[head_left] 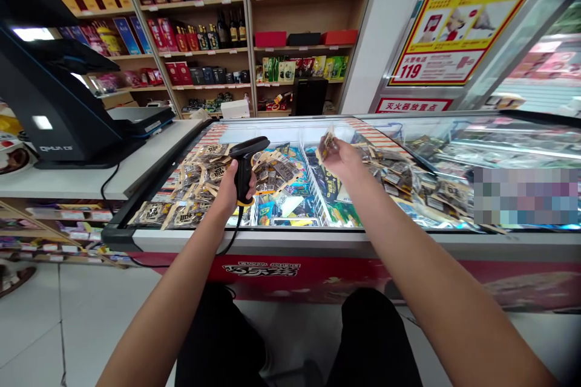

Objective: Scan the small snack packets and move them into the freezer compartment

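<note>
My left hand (pixel 236 184) is wrapped round the grip of a black barcode scanner (pixel 247 154), whose head points up and to the right. A dark cable (pixel 236 231) hangs from the scanner's base. In my right hand (pixel 342 158) is a small snack packet (pixel 327 142), clear with dark contents and tan edging, held above the freezer. Many similar snack packets (pixel 213 172) lie in a heap on the glass to the left of and behind the scanner. Another heap of packets (pixel 399 178) spreads to the right of my right hand.
The chest freezer (pixel 295 239) stretches across in front of my knees, with packaged goods visible under its glass. On the left, a counter (pixel 86 181) carries a black scale terminal (pixel 59 127). Shelves (pixel 195 3) of boxes and bottles stand behind. A fire-safety poster (pixel 472 18) hangs at the right.
</note>
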`<act>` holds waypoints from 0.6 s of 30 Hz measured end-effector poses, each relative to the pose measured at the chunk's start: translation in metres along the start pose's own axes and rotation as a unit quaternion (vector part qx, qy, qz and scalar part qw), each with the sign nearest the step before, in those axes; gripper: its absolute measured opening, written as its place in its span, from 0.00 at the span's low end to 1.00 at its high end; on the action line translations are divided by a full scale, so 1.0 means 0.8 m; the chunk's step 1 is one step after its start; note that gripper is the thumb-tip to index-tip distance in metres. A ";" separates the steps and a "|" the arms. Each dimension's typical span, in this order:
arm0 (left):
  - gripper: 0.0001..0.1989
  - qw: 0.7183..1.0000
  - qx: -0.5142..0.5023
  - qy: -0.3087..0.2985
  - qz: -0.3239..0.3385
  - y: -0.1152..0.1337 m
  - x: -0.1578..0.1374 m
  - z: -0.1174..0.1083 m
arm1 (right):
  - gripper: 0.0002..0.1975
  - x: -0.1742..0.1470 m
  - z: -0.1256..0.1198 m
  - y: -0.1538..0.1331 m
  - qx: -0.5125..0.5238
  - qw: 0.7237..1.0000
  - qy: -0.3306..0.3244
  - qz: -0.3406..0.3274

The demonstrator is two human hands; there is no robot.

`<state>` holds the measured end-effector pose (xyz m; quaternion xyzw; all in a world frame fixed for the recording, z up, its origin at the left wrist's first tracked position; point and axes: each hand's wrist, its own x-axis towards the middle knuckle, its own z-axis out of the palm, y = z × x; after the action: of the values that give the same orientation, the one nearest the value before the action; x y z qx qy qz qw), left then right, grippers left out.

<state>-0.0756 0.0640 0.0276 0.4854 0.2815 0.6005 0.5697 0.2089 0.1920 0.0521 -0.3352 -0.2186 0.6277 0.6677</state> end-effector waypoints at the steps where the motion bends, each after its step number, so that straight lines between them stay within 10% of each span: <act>1: 0.30 1.000 0.001 -0.004 0.002 -0.001 0.000 -0.001 | 0.13 -0.003 0.004 0.010 0.027 0.999 -0.004 0.040; 6: 0.29 1.000 0.014 -0.020 0.014 -0.001 0.000 -0.001 | 0.29 -0.038 0.017 0.049 0.083 0.985 -0.123 0.086; 13: 0.31 0.996 0.033 -0.076 -0.022 0.002 -0.006 0.003 | 0.11 -0.065 0.030 0.046 -0.003 0.982 -0.182 0.043; 18: 0.31 0.992 0.056 -0.104 -0.049 -0.001 -0.007 0.002 | 0.20 -0.063 0.025 0.045 -0.060 0.975 -0.214 0.001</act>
<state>-0.0745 0.0583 0.0258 0.5621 0.2771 0.5015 0.5964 0.1642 0.1456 0.0464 -0.2326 -0.3933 0.6712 0.5838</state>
